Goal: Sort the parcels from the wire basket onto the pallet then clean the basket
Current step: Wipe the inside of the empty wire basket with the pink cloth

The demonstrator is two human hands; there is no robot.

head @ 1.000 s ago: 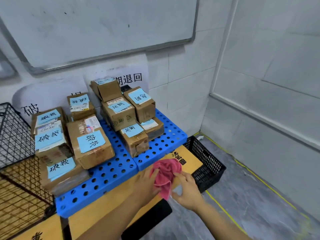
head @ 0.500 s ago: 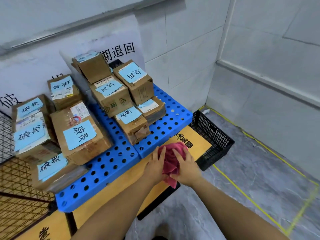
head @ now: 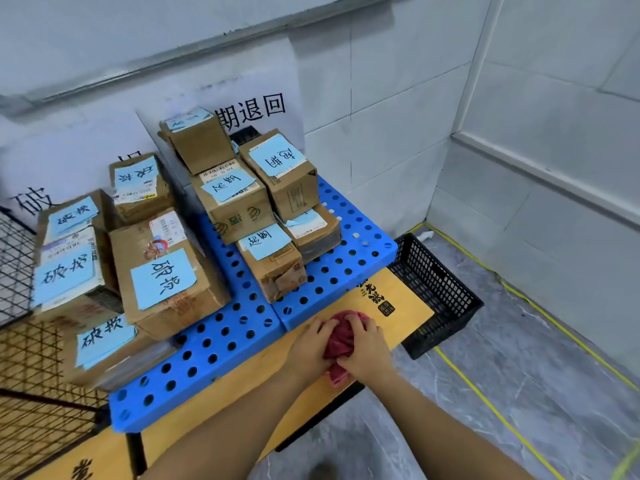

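Note:
Between both my hands is a bunched pink cloth [head: 341, 341], over the yellow board in front of the pallet. My left hand [head: 310, 348] grips its left side and my right hand [head: 365, 348] curls over its right side. Several brown cardboard parcels [head: 166, 271] with blue handwritten labels are stacked in two groups on the blue perforated pallet [head: 214, 351]. The black wire basket [head: 31, 393] stands at the left edge, only partly in view.
A yellow board [head: 405, 306] lies under the pallet's front. A black plastic crate [head: 436, 292] sits on the grey floor at the right. Yellow tape lines [head: 485, 403] mark the floor. White tiled walls close the corner behind.
The cloth hung loose from my hands; now both hands have closed in and bunched it into a ball. The view has tilted downward and moved nearer to the pallet.

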